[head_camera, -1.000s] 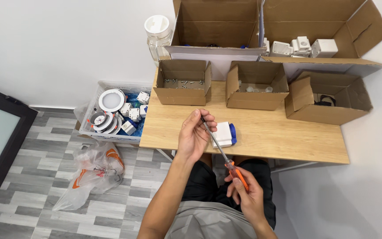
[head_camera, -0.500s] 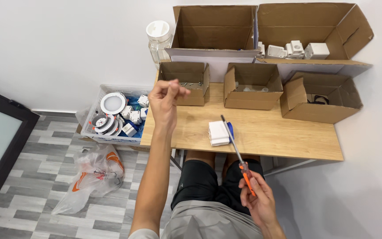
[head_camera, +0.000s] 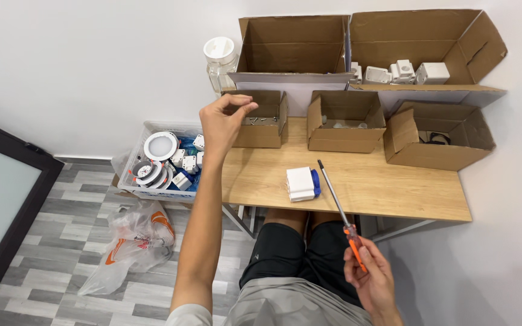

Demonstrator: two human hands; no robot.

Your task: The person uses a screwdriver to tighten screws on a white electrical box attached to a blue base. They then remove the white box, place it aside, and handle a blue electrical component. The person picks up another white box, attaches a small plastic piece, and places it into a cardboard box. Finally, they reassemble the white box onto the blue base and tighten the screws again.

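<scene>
Okay, status from my end:

1. Left hand (head_camera: 223, 124) is raised over the left end of the table (head_camera: 394, 187), thumb and fingertips pinched together just at the open top of the small left box (head_camera: 262, 124). That box has a few screws in it. I can't tell whether anything is between the fingertips; too small to resolve.
2. Right hand (head_camera: 371, 279) is low, above the lap, closed around the orange handle of the screwdriver (head_camera: 339, 205). The shaft points up and away toward the table, its tip hanging in the air just beside the white and blue part (head_camera: 302, 183) and not touching it.
3. Hands are well apart: one at the box, one near the lap.
4. The white and blue part lies flat near the front edge of the table, with neither hand on it. It's the only piece out on the bare wood.
5. My read on progress: this looks like the screw-handling step on that part, at the left box. Which way the screw is going, I can't say.
6. Nothing visible says the part is finished or put away, so I'd call it mid-cycle.
7. Around it: the middle box (head_camera: 345, 124) and the right box (head_camera: 436, 136) stand open behind the part. White parts (head_camera: 400, 72) sit in the large upper box (head_camera: 421, 42). The floor crate (head_camera: 164, 163) left of the table holds a mix of round and square white pieces.
</scene>
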